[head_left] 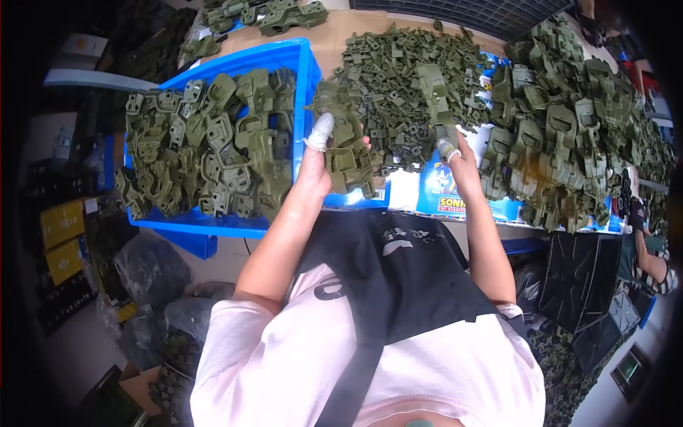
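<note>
My left hand (314,165), with a white cover on the thumb, is closed round a large olive-green molded plastic part (350,153) beside the blue bin. Its fingers are mostly hidden behind the part. My right hand (462,165), its thumb also wrapped in white, grips a longer, narrow olive-green plastic piece (432,89) that points away from me. Between and beyond both hands spreads a heap of small green plastic pieces (388,78). The two held parts are apart from each other.
At left the blue bin (304,78) holds many large green parts (213,142). Another pile of large green parts (562,135) covers the table's right side. A dark grid panel (462,14) stands at the back. Clear plastic bags (151,270) lie low at left. Another person's arm (649,260) shows far right.
</note>
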`<state>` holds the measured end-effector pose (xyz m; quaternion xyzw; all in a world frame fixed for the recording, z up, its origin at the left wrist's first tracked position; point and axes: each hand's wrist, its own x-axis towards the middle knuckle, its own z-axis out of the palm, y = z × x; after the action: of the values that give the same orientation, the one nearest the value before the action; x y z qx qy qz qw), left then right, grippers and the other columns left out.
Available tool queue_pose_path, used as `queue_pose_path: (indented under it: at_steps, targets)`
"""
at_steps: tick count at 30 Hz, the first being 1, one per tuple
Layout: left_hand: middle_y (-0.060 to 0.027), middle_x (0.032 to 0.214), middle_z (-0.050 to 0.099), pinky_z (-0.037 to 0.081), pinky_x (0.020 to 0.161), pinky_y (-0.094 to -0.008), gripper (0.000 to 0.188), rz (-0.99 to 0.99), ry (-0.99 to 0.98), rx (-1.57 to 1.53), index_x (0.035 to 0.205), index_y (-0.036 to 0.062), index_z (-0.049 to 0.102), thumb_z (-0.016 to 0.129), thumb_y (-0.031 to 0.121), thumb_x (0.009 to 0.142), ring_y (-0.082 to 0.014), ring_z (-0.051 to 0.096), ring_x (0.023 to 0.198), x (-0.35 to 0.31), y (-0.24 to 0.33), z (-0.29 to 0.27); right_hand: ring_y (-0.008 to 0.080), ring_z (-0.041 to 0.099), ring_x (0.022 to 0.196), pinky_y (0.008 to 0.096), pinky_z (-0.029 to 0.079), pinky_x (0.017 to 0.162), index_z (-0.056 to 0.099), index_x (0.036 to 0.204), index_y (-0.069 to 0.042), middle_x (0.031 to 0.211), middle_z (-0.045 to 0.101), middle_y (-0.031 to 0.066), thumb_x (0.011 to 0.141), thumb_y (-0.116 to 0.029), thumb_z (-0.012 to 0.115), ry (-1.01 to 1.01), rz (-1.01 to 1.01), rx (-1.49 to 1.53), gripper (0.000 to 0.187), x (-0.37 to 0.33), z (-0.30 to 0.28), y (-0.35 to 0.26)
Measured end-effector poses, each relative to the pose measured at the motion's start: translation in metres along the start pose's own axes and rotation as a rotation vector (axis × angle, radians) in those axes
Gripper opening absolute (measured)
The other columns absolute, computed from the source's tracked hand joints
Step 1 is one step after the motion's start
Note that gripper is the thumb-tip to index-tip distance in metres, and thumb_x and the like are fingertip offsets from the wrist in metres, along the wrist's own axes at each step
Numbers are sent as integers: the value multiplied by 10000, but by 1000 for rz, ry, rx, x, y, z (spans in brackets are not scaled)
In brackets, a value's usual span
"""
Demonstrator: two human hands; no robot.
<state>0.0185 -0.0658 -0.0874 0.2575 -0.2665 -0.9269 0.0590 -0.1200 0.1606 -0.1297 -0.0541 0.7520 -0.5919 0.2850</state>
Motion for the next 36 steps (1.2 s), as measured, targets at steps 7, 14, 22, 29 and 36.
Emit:
queue_pose_path:
  at_steps: [7, 14, 22, 29, 36]
  targets:
    - [-96, 1157, 521, 494, 840, -362, 530, 121, -109, 180, 1329, 139, 295, 540, 303, 889, -232, 569, 1019, 17, -33, 14, 188, 522, 1076, 293, 383, 938, 451, 1272, -22, 1134, 570, 99, 870, -198, 534, -25, -306, 25, 447, -54, 24, -26]
    - [-85, 1184, 481, 494, 839, -323, 653, 270, -12, 292, 1280, 142, 249, 651, 48, 774, -192, 533, 1047, 25, -50, 33, 402, 393, 1222, 386, 323, 1008, 338, 1370, -101, 1380, 320, 245, 862, -279, 565, -283, -189, -505, 583, -89, 32, -74]
    - [-51, 1161, 513, 458, 870, -324, 567, 424, -17, 181, 1257, 119, 365, 661, 80, 775, -165, 534, 1024, 14, -52, 45, 272, 424, 1203, 380, 345, 1004, 237, 1392, -20, 1372, 369, 123, 827, -225, 643, -442, 373, 836, 726, -73, 25, -36]
    - [-173, 1392, 310, 271, 1045, -458, 923, 897, -153, 1571, 1421, 124, 180, 721, 311, 697, -300, 353, 1265, -40, 19, 80, 364, 493, 1124, 419, 395, 949, 364, 1348, -101, 1218, 512, 191, 708, -126, 689, -130, -354, -751, 718, -82, -25, -83]
    - [-202, 1091, 544, 371, 944, -411, 794, 104, -776, 1869, 1378, 82, 294, 666, 200, 685, -357, 503, 1046, -23, -20, 72, 403, 491, 1063, 417, 412, 905, 289, 1383, -82, 1148, 496, 239, 754, -135, 592, -354, -559, -885, 701, -106, -21, -46]
